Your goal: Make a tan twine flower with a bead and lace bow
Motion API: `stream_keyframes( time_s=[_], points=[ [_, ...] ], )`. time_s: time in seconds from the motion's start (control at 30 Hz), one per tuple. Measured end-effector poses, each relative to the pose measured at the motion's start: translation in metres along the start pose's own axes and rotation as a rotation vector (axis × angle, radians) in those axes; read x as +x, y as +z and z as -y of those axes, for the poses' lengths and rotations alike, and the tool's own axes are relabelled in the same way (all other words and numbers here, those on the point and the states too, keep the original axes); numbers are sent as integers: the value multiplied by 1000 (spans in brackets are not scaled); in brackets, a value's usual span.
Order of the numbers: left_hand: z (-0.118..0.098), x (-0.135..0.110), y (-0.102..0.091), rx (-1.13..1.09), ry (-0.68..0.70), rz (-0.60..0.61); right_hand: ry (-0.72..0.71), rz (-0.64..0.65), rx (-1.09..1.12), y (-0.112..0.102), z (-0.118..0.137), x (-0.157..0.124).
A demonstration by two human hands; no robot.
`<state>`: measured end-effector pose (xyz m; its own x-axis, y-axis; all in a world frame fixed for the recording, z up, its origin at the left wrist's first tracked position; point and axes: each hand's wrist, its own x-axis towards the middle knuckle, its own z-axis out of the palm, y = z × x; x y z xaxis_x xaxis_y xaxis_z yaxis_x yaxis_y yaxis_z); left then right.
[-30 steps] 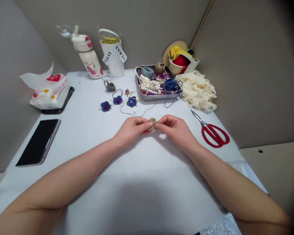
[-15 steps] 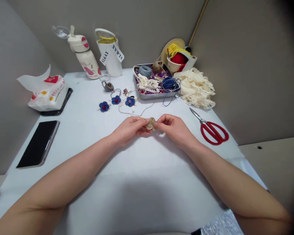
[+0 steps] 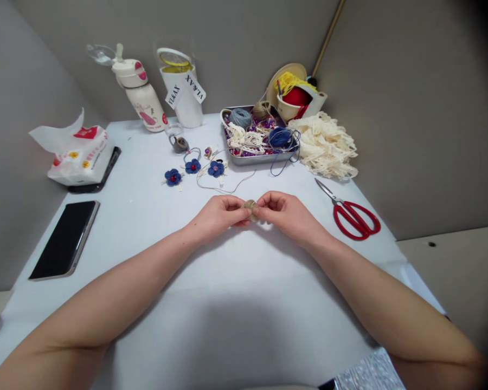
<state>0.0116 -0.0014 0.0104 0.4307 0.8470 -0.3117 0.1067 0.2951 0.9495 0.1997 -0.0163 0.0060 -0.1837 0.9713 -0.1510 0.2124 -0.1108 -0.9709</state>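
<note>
On the white table (image 3: 117, 227) between grey walls (image 3: 410, 108), the hands (image 3: 218, 214) (image 3: 288, 215) pinch a small jute coil (image 3: 249, 210) between their fingertips.

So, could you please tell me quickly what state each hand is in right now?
Left hand: closed, pinching a small round jute twine piece.
Right hand: closed, pinching the same piece from the other side.

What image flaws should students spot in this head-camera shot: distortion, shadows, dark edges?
In the head view, wide-angle distortion flares the white table toward the frame's bottom; the top right corner falls near-black; a soft shadow lies on the table below the left hand and right hand; the twine disc between them shows little detail.
</note>
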Motion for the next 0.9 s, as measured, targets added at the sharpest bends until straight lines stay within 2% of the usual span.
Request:
stream_keyframes(
  time_s=[0.17,0.23,0.43,0.67,0.9],
  points=[
    [-2,-3,0,182,15,8,-3,37,25,-1,-2,0],
    [-3,-3,0,133,-3,-3,-8,22,45,0,-2,0],
    [-8,1,1,-184,-84,-48,-36,-154,127,1,-3,3],
    [-3,1,1,-237,-99,-48,-54,-234,141,4,-3,3],
    [0,0,4,-218,-73,-57,-35,-222,178,7,-3,3]
  ],
)
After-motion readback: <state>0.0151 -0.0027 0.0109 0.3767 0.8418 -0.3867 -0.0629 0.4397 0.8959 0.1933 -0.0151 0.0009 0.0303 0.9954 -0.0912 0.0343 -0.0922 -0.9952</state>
